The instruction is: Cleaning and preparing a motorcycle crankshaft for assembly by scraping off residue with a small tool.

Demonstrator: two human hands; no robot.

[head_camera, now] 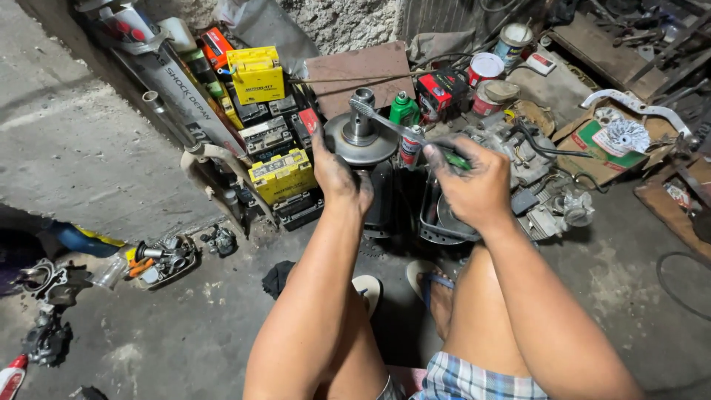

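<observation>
Metal pulley (361,137) steadied at its rim by your left hand (337,178); your right hand (474,185) grips the toothbrush (389,122) closed, scrubbing its hub; grime remains, cleaning looks unfinished.

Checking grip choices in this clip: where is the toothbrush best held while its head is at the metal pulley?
By the green handle end, from the right, as the right hand does. The toothbrush slants up-left with its bristle head at the pulley hub, which the left hand steadies.

Our two arms reach out ahead of us. Our left hand (337,174) is dirty, fingers curled. Our right hand (474,181) is closed tight in a fist.
</observation>
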